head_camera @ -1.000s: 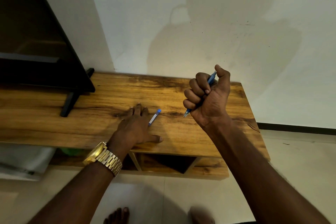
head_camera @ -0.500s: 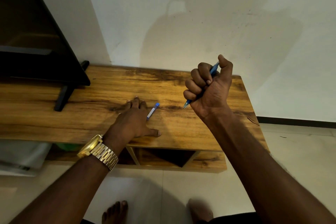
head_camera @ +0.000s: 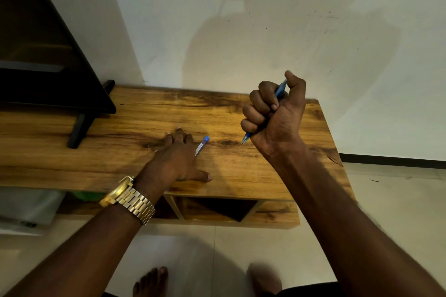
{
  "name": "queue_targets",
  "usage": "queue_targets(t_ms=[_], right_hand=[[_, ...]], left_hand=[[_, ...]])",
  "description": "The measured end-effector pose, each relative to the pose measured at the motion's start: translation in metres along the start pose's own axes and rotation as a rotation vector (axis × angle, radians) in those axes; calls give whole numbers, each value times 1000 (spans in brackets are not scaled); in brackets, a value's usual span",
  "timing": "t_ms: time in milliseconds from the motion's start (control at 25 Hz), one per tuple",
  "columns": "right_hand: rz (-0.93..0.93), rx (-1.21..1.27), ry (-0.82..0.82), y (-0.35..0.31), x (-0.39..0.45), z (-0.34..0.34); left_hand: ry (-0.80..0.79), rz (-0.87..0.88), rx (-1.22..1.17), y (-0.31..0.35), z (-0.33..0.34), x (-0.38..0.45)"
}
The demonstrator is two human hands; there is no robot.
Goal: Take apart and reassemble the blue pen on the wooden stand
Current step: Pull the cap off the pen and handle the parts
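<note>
My right hand [head_camera: 274, 117] is a fist around the blue pen [head_camera: 280, 89], held above the wooden stand [head_camera: 241, 171]. The pen's tip pokes out below my little finger and its top end sits under my thumb. My left hand [head_camera: 177, 159] lies flat, palm down, on the stand with fingers spread. A second short pen piece [head_camera: 202, 146], clear with a blue end, lies on the wood at the right side of my left hand, partly under the fingers.
A black television [head_camera: 48, 55] stands on the stand's left part, its foot [head_camera: 79, 128] on the wood. A white wall rises behind. Open shelves [head_camera: 217, 210] sit below the top. My bare feet [head_camera: 152, 282] rest on the tiled floor.
The view has shifted slightly. My right fist with the pen sits a little higher than a second ago. My left hand stays flat on the stand by the pen piece.
</note>
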State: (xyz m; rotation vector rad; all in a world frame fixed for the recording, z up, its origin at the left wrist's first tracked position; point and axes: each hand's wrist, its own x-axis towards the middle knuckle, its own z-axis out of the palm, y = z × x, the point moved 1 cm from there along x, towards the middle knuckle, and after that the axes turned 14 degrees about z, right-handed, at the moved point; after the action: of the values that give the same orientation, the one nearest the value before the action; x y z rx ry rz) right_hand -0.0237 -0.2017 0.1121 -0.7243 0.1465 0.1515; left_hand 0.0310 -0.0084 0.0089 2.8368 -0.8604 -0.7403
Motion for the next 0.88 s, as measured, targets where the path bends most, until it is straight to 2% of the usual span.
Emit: queue_targets(t_ms=[880], right_hand=[[-15,37,-14,0,-1,0]], left_hand=[[-5,23,-2,-1,1,1]])
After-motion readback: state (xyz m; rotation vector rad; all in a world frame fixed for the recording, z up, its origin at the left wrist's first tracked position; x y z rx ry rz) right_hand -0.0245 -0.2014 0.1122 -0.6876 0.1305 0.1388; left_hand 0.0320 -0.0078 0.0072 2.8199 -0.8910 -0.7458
